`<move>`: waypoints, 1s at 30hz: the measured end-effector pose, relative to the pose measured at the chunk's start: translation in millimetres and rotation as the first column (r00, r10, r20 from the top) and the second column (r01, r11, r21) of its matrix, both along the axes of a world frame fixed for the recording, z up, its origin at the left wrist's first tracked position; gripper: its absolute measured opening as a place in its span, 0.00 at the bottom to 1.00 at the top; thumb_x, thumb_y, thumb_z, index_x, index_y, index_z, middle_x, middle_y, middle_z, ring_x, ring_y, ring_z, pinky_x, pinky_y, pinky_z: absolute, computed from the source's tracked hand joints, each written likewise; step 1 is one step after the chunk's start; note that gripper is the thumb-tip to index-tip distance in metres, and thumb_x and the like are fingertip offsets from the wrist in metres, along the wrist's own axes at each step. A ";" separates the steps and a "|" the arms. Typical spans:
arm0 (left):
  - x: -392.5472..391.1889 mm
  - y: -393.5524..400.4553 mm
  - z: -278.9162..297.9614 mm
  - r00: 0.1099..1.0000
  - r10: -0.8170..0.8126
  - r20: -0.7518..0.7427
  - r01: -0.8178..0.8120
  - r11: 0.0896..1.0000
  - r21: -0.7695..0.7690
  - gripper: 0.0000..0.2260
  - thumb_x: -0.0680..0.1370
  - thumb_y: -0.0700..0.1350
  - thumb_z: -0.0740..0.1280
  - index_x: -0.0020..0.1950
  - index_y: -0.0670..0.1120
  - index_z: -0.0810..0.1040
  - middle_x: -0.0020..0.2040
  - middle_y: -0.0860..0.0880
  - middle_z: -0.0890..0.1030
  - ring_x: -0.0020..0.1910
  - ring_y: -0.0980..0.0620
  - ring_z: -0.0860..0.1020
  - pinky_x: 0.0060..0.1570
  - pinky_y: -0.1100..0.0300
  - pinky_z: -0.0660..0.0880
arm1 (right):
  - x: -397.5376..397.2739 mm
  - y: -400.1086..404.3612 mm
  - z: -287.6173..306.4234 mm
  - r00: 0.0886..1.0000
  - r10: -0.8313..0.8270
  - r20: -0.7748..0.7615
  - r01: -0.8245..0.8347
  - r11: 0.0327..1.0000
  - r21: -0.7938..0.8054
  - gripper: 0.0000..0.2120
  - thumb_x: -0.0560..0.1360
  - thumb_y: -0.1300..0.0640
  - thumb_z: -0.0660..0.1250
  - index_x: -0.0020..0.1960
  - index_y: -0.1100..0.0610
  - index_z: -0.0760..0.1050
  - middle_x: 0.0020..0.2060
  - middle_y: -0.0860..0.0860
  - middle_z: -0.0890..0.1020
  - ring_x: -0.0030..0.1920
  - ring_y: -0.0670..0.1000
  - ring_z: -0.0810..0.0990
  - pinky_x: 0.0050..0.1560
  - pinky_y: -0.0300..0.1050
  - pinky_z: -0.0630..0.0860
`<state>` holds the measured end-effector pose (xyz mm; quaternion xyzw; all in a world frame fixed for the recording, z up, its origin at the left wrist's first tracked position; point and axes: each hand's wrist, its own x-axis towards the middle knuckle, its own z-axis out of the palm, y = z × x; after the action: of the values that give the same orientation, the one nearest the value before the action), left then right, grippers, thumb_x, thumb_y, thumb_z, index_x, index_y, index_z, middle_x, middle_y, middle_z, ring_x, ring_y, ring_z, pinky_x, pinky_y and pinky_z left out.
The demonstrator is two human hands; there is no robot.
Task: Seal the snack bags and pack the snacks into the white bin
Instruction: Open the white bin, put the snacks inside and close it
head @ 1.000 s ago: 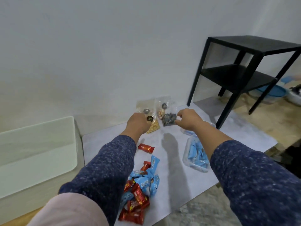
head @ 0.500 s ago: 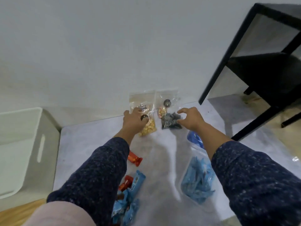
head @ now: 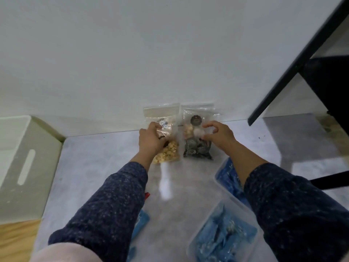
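Observation:
Two clear zip bags lean against the wall on a pale mat. The left bag holds yellow snacks, and my left hand is closed on its left side. The right bag holds dark striped sweets and a few pale ones. My right hand is at that bag's right side, thumb and forefinger curved apart in a C against the plastic. The white bin with a slot handle stands at the far left. Both bags' top strips stand up free above my hands.
Two clear tubs of blue packets sit under my right forearm. Loose blue packets and a red wrapper peek out beside my left sleeve. A black side table stands at the right. Wooden floor shows at the bottom left.
The view has come closer to the two bags. My left hand has closed on the yellow snack bag, and my right hand has risen to the dark sweets bag's upper right side.

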<state>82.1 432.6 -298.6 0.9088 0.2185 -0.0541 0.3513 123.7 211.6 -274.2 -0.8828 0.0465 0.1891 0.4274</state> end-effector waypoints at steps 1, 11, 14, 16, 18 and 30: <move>-0.1 -0.1 2.0 1.000 0.019 -0.002 -0.019 1.000 -0.012 0.16 0.73 0.48 0.70 0.58 0.50 0.72 0.51 0.42 0.75 0.39 0.51 0.71 0.36 0.64 0.66 | 0.6 1.3 -0.1 1.000 0.000 0.017 0.000 1.000 0.020 0.17 0.69 0.61 0.72 0.57 0.52 0.78 0.40 0.46 0.72 0.46 0.51 0.70 0.41 0.40 0.69; -24.9 14.0 29.2 0.996 0.087 0.013 -0.080 0.958 -0.277 0.13 0.76 0.35 0.64 0.55 0.51 0.76 0.56 0.43 0.77 0.43 0.50 0.76 0.19 0.71 0.70 | -12.2 26.5 7.6 0.999 -0.035 0.027 0.030 0.989 0.146 0.22 0.69 0.68 0.68 0.58 0.49 0.79 0.52 0.50 0.75 0.50 0.51 0.74 0.55 0.47 0.78; -39.5 30.5 41.7 0.997 0.069 0.042 -0.052 0.945 -0.324 0.12 0.76 0.37 0.66 0.52 0.53 0.76 0.57 0.45 0.78 0.46 0.51 0.76 0.21 0.70 0.69 | -25.8 39.7 18.9 0.997 -0.064 0.035 0.055 0.977 0.207 0.18 0.71 0.68 0.67 0.56 0.51 0.81 0.51 0.52 0.78 0.47 0.50 0.76 0.44 0.39 0.76; -50.7 45.3 54.1 0.995 0.075 0.067 -0.046 0.931 -0.363 0.10 0.76 0.38 0.66 0.51 0.53 0.76 0.55 0.46 0.77 0.40 0.53 0.75 0.19 0.70 0.69 | -37.8 51.7 31.9 0.996 -0.069 0.060 0.054 0.972 0.227 0.17 0.71 0.69 0.66 0.54 0.53 0.81 0.52 0.51 0.78 0.50 0.51 0.77 0.49 0.40 0.76; -63.4 64.0 68.6 0.990 0.079 0.115 -0.028 0.921 -0.389 0.09 0.76 0.38 0.67 0.50 0.53 0.76 0.53 0.46 0.78 0.38 0.53 0.75 0.21 0.68 0.71 | -50.4 66.7 46.6 0.992 -0.074 0.098 0.048 0.968 0.246 0.15 0.71 0.70 0.67 0.51 0.55 0.82 0.52 0.51 0.80 0.52 0.53 0.79 0.49 0.41 0.76; -170.0 220.1 170.1 0.916 0.052 0.397 0.126 0.904 -0.409 0.08 0.77 0.39 0.66 0.49 0.52 0.74 0.40 0.52 0.75 0.46 0.49 0.75 0.38 0.59 0.73 | -161.7 220.3 156.3 0.946 -0.111 0.306 -0.023 0.915 0.402 0.13 0.68 0.67 0.74 0.37 0.51 0.77 0.35 0.46 0.78 0.37 0.45 0.76 0.35 0.33 0.70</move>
<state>-87.9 652.7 -128.5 0.8057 0.1076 0.0787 0.5772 -38.0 431.8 -117.9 -0.7943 -0.0434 0.0381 0.6047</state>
